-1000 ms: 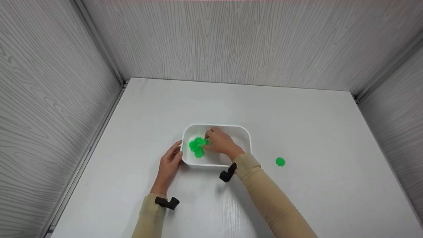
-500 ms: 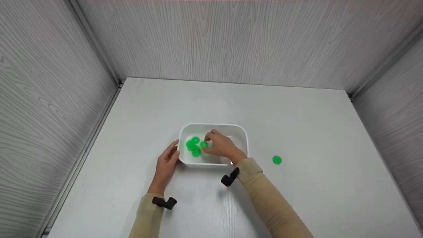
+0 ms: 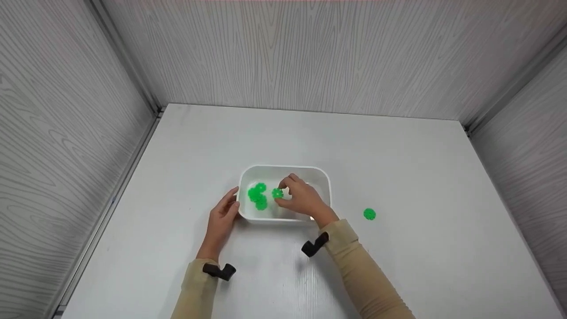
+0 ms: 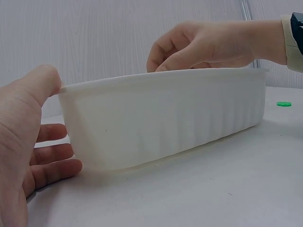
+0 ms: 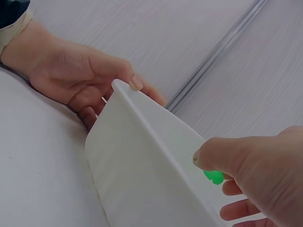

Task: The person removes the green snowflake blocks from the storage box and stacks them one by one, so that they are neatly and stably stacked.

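Observation:
A white plastic tub (image 3: 283, 219) stands on the table in the head view. My left hand (image 3: 220, 221) holds its left end, the thumb over the rim and the other fingers against the outer wall. Over the middle of the tub my right hand (image 3: 304, 199) pinches a green notched disc (image 3: 277, 193) between thumb and index finger. Several more green notched discs (image 3: 257, 195) lie bunched together in the tub's left part. In the right wrist view, green shows partly behind my right thumb (image 5: 220, 156).
A single green disc (image 3: 369, 214) lies on the white table (image 3: 425, 248) to the right of the tub. Wood-grained panels (image 3: 310, 57) enclose the table at the back and both sides. Black wrist cameras (image 3: 220, 271) sit on both sleeves.
The disc in my right hand has come away from the bunch and moved slightly right, turning its flat face into view. The left hand stays at the tub's end.

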Tool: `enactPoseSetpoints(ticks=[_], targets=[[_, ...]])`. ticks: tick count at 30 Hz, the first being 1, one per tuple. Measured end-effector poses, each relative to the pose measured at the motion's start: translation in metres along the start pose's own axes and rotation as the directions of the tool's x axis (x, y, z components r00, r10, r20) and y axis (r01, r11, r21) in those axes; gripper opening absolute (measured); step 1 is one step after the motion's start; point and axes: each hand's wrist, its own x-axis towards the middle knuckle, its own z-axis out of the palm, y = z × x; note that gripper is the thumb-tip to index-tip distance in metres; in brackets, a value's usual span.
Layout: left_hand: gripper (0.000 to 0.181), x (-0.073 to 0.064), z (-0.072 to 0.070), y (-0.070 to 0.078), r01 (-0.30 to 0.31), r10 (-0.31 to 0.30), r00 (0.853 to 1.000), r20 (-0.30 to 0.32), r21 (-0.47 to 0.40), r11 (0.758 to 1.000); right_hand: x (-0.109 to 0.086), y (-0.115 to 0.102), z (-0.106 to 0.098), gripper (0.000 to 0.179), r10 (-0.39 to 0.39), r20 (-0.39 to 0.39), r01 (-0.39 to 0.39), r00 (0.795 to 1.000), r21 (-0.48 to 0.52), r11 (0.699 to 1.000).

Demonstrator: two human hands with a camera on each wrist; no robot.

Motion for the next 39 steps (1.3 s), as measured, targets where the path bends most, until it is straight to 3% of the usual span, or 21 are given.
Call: enactPoseSetpoints(ticks=[10,24,39], targets=[[0.044,0.000,0.000,0.000,0.025,-0.024,1.000,0.008,-0.023,0.999,-0.018,-0.003,-0.007,0.029,-0.098,-0.146,0.099,0.984,0.001,0.995],[0.045,0.000,0.001,-0.001,0.009,-0.009,1.000,0.003,-0.023,1.000,-0.035,-0.002,-0.015,0.030,-0.275,-0.351,0.255,0.895,-0.103,0.961],[0.045,0.000,0.001,-0.001,0.006,-0.007,1.000,-0.008,-0.015,1.000,-0.054,0.002,-0.024,0.029,-0.247,-0.442,0.236,0.862,-0.082,0.968]])
